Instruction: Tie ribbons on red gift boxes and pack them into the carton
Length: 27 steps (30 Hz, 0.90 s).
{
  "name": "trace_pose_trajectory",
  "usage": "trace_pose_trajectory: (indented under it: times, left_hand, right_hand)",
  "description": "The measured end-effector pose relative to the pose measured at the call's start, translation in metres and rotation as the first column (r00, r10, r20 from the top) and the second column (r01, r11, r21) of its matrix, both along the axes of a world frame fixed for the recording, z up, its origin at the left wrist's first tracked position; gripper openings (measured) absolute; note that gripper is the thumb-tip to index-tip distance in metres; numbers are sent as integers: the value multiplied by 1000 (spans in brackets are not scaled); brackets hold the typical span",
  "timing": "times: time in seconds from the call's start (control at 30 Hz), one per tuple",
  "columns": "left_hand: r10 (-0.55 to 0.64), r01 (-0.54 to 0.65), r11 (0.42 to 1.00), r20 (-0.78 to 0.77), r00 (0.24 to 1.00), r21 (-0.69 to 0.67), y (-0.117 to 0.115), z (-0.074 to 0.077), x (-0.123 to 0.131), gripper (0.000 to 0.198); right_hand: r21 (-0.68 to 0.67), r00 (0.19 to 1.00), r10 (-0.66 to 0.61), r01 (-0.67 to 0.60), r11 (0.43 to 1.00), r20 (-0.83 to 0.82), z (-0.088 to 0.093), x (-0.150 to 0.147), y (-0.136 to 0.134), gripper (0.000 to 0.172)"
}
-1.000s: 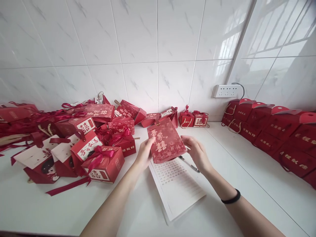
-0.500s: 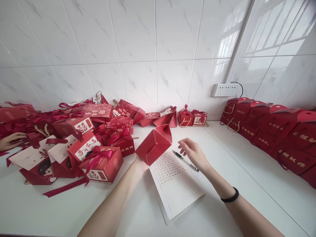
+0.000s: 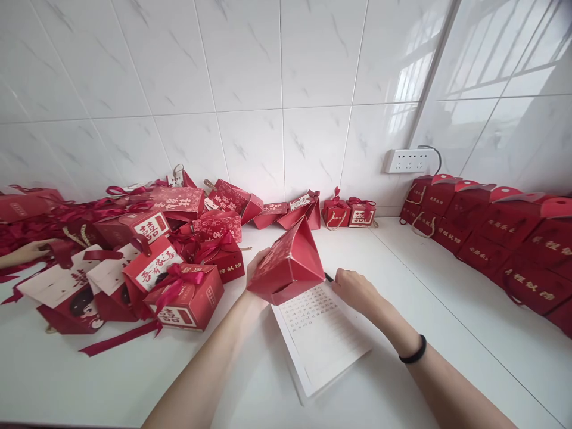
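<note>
My left hand (image 3: 255, 266) grips a red paper gift box (image 3: 288, 262) and holds it tilted above the top of a white sheet of paper (image 3: 319, 336) covered with rows of small print. My right hand (image 3: 355, 288) rests closed on the sheet's upper right, its fingers curled over a black pen (image 3: 329, 277), of which only the tip shows beside the box.
A heap of red gift boxes with ribbons (image 3: 174, 280) fills the counter to the left. More red boxes (image 3: 487, 229) stand in a row along the right wall, below a white power strip (image 3: 409, 161). Another person's hand (image 3: 27, 251) reaches into the heap at far left.
My right hand let go of the box and dropped onto the pen. My left hand turned the box from face-up to tilted on its side.
</note>
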<state>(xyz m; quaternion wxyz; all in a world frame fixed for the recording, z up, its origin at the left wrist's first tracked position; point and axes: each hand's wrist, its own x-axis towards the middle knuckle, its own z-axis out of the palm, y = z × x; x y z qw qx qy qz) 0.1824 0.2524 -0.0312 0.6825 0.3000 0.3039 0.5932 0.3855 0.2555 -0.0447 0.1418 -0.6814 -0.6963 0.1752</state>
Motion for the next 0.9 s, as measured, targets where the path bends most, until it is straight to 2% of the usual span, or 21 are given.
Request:
trace_pose_trajectory:
  times: [0.03,0.1,0.17,0.23,0.3,0.43,0.5,0.53,0.6,0.7,0.8,0.9]
  left_hand:
    - [0,0,1000,26,1000,-7,0,1,1,27]
    - [-2,4,999,57,998,-36,0,1,4,22]
    - [-2,4,998,41,999,-59,0,0,5,19]
    - [7,-8,999,-10,1000,-54,-1,-1,7,20]
    - [12,-12,1000,-72,997,-3,-2,-3,9,24]
    - [32,-17,996,-163,986,90,-5,-4,13,29]
    - [120,-94,988,-237,964,119,-7,-3,14,27]
    - [173,-136,980,-285,943,145,-8,-2,15,27]
    - [255,-181,958,-377,890,221,-11,-1,16,27]
    - [269,-122,938,-462,845,323,-14,-1,16,31]
    - [98,65,937,-438,894,343,-16,-1,15,40]
    - [-78,232,907,-400,913,352,-19,2,12,43]
  right_hand:
    - [11,999,-17,18,1000,-46,1,1,1,9]
    - [48,990,-45,52,998,-137,3,4,4,24]
    - [92,928,-51,91,992,-369,7,7,7,39]
    - [102,738,-25,127,987,-674,12,9,9,39]
    - [86,500,8,133,987,-866,16,10,9,31]
    - [37,131,36,6,999,-991,19,7,6,16]
    - [16,-5,16,-120,993,-1000,18,4,2,27]
    - [10,-16,7,-168,986,-1000,17,2,1,33]
    - [0,23,5,-191,982,-1000,16,0,-3,41]
    - [-17,89,-7,-112,994,-996,15,-2,-5,48]
    - [-89,0,-89,-122,989,-996,13,0,-2,48]
    - [-122,-74,-133,-145,982,-988,10,1,2,41]
